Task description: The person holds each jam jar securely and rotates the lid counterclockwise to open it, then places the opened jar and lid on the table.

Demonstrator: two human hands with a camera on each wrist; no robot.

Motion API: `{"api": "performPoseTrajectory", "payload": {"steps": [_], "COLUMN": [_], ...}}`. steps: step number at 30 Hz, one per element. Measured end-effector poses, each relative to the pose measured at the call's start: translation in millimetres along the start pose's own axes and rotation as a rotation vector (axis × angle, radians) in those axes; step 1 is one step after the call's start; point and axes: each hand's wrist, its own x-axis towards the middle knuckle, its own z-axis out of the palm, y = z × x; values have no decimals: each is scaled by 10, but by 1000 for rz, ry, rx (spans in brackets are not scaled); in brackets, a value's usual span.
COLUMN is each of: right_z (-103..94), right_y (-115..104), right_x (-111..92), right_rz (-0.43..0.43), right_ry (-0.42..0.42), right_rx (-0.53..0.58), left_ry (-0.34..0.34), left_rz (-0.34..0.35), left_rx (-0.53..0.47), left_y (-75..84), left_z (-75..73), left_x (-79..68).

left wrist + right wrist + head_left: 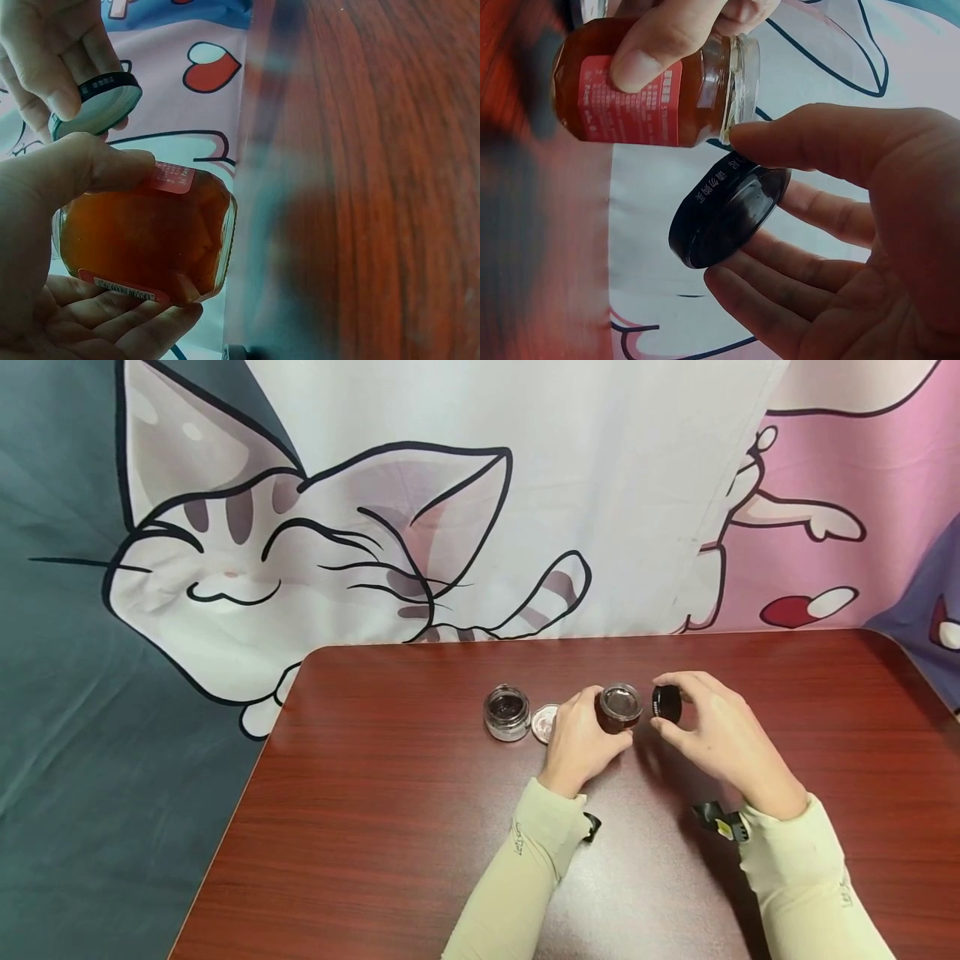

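My left hand (588, 735) grips a faceted glass jar (620, 710) of amber-brown contents, its mouth uncovered. In the left wrist view the thumb lies along the red label (174, 178), and a barcode shows on the opposite side. A black lid (667, 703) with white printing round its rim is held between the thumb and fingers of my right hand (723, 739). It stands on edge just right of the jar, apart from it in the head view. Left of the left hand is a second glass jar (507, 714), uncovered, with a dark inside.
Between the second jar and my left hand a round pale lid (544, 723) lies on the table, partly hidden by the hand. The reddish-brown wooden table (360, 843) ends at the back against a curtain (645, 502) printed with cartoon cats.
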Motion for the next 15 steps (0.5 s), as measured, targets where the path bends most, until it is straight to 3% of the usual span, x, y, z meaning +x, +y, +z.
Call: {"api": "performPoseTrajectory", "payload": {"steps": [15], "right_z": [20], "right_y": [66], "right_x": [1], "right_rz": [-4], "right_ry": [-7], "right_rx": [30], "left_ry": [-13], "left_rz": [-7], "left_rx": [2], "left_y": [-1], "left_z": [16], "left_x": [-9]}}
